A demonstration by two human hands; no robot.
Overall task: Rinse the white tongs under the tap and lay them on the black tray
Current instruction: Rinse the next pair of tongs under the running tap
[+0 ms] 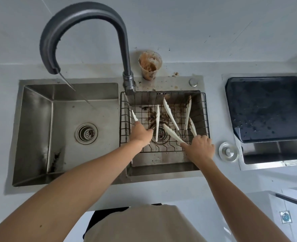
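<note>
I am watching the left hand [141,132] gripping one pair of white tongs [134,116] in the wire basket [207,109] while the right hand [201,147] is pinching another pair [173,134]; lifting both risks snagging the wires (grime everywhere), with the tap [81,32] running over the left basin [39,110] and the black tray [266,107] waiting on the grey counter [214,186].

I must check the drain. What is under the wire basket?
Under the basket: the dirty right sink floor and its drain. Tongs and hands cover parts.
</note>
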